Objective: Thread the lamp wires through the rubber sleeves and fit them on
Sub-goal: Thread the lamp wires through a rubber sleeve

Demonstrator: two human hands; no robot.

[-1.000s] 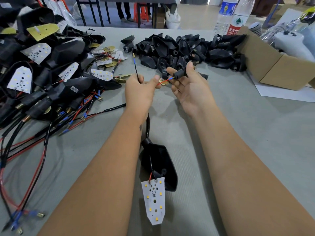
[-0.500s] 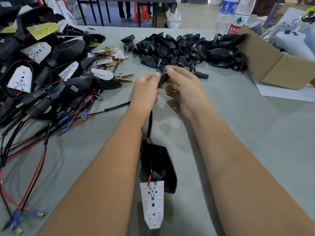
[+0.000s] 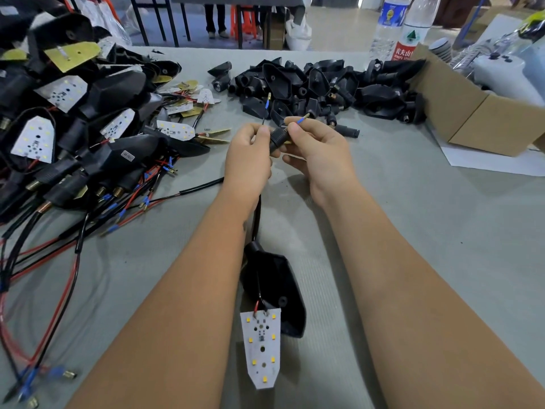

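So the free patch of grey table is basically a wedge down the middle and off to the right, because the left side is buried under a big heap of finished lamps with red and black leads spilling toward the near edge, and the far side has a pile of loose black rubber sleeves running across it. On the far right a cardboard box sits on a white sheet, with two water bottles behind the pile. Both forearms come in from the bottom and meet just short of that sleeve pile, hands raised off the table. The left hand is curled with thumb and fingers pinching a thin black wire that sticks up with a blue-and-brass tip, and it touches the near end of the rubber sleeve. The right hand grips the sleeve's other end between thumb and forefinger, palm turned inward, lower fingers loosely curled under it. A second wire tip, blue with brass, pokes out just above the right thumb. The cable drops from under the left wrist to the black lamp housing lying between the forearms, its white LED board pointing toward the near edge.
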